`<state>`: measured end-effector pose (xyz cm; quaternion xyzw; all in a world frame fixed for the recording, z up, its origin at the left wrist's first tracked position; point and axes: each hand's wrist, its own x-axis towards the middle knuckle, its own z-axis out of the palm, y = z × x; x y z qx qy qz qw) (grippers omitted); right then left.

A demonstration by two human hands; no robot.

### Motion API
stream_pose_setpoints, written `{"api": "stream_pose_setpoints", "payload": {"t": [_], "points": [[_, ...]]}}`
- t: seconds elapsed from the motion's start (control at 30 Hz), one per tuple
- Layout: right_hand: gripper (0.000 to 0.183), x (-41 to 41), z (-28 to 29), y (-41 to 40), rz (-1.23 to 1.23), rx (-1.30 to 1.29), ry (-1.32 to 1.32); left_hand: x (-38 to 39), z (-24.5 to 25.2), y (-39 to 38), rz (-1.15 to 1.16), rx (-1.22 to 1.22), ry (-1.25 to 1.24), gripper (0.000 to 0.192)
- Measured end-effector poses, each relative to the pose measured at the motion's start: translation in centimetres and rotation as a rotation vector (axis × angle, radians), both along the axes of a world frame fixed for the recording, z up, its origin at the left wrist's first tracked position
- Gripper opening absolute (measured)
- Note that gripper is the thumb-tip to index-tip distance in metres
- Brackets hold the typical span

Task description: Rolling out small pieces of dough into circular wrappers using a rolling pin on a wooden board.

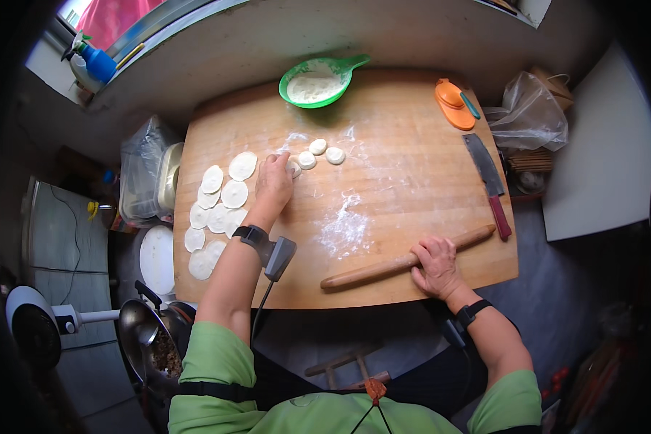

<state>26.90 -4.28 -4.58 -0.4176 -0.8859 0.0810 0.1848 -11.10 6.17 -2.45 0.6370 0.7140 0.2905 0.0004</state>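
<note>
My left hand [275, 182] reaches over the wooden board [401, 125], its fingertips at a small round dough piece [294, 169]; whether they grip it is unclear. Several more dough pieces [307, 160] sit just right of it. Left of that hand, several flat dough wrappers [234, 194] lie in a cluster, some overlapping, a few partly behind my forearm. My right hand [437, 265] is closed around a wooden rolling pin [369, 273] near the board's front edge. Loose flour [346, 228] is scattered between the hands.
A green scoop-shaped bowl [316, 89] of flour stands at the back edge. On the right lie an orange dumpling press [455, 106] and a cleaver [485, 165] with a red handle. Plastic containers [141, 182] are left of the board; a pan [157, 344] with food stands lower left.
</note>
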Motion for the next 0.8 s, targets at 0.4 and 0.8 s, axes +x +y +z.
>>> {"api": "stream_pose_setpoints", "payload": {"t": [0.4,0.8], "points": [[0.027,-8.0,2.2,1.2,0.020,-0.108,0.065,5.2,1.0,-7.0,-0.151,-0.597,-0.951,0.010],[0.056,-11.4,1.2,4.0,-0.071,-0.082,-0.123,9.6,0.6,-9.8,-0.342,-0.405,-0.304,0.010]]}}
